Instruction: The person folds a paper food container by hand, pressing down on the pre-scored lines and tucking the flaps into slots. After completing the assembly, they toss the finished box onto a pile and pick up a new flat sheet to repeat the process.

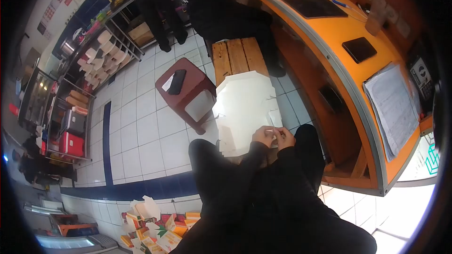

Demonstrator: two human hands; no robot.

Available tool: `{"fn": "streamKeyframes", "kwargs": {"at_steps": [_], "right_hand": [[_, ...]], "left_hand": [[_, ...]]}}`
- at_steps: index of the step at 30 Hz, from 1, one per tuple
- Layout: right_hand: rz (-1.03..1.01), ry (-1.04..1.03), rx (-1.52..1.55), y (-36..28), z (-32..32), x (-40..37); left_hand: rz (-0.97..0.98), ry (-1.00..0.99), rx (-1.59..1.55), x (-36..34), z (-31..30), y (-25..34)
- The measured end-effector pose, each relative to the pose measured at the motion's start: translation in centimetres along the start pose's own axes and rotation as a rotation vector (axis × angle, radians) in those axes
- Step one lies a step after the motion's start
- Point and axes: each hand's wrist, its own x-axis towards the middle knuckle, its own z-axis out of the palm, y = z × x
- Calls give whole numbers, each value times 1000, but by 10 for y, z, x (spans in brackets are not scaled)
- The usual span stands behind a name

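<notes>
A large white cardboard sheet with cut corners and slits lies on a wooden bench in front of my knees. At its lower right edge, my left hand and my right hand meet, with fingers bent and pressed together. Between the fingertips is a small whitish bit, perhaps a flap of the cardboard; it is too small to make out. Both hands rest close to the sheet's near right corner.
A maroon stool holding a phone stands left of the bench. On the right is an orange counter with a tablet and papers. Two people in dark clothes are ahead. Folded boxes lie at lower left.
</notes>
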Motion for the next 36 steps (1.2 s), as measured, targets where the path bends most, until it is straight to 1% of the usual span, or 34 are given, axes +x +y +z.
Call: {"fn": "streamKeyframes", "kwargs": {"at_steps": [1, 2, 3, 4, 5, 6, 8, 9, 12, 14, 16, 17, 18, 19, 20, 22, 24, 26, 29, 30, 31, 32, 33, 35, 36], "right_hand": [[-5, 0, -1, 3, 1, 2], [-42, -3, -82, 6, 2, 2], [-76, -5, -161, 8, 2, 1], [-157, -29, -217, 10, 2, 1], [-157, -26, -214, 12, 2, 1], [-177, -29, -199, 9, 3, -2], [-199, -31, -184, 8, 3, -2], [-168, -38, -206, 13, 4, 1], [-118, -29, -217, 21, 4, 3], [-103, -19, -210, 23, 4, 3], [-191, 17, -253, 26, 7, 5], [-188, 16, -253, 25, 6, 4], [-268, -7, -307, 10, 5, 0], [-350, -32, -361, 2, 6, -3], [-350, -32, -361, 1, 8, -5], [-478, 4, -452, 5, 9, -7], [-480, 40, -432, 11, 13, -6], [-479, 78, -416, 20, 14, -5], [-439, 132, -471, 17, 16, -4], [-491, 131, -476, 17, 16, -4], [-545, 128, -481, 16, 15, -4], [-545, 125, -483, 15, 15, -5], [-550, 129, -488, 16, 16, -6], [-563, 136, -494, 14, 16, -3], [-507, 148, -476, 13, 15, -5]], "left_hand": [[5, 1, -3, 18, 5, -37], [-9, -37, -74, 42, 13, -86], [52, -55, -43, 47, 9, -86], [113, -72, -13, 52, 5, -86], [175, -86, 15, 57, 1, -86], [245, -88, 113, 56, -2, -83], [294, -98, 179, 58, -5, -74], [319, -101, 212, 58, -6, -69], [207, -82, 296, 52, -11, -53], [-5, 36, 358, 39, -11, -24], [-12, 28, 390, 29, -18, -4], [-19, 23, 419, 26, -22, 3], [-22, 23, 420, 26, -23, 4], [-69, 1, 402, 27, -25, 3], [-113, -21, 382, 28, -25, 2], [-74, -5, 352, 30, -22, -5], [-35, 9, 326, 30, -23, -7], [-107, -41, 221, 27, -22, -5], [-141, -49, 190, 29, -18, -17], [-141, -50, 190, 28, -18, -13], [-132, -4, 212, 27, -17, -10], [-124, 43, 235, 25, -16, -7], [-125, 45, 234, 24, -18, -7], [-38, -58, 356, 25, -22, -4], [-38, -58, 355, 26, -22, -3]]}}
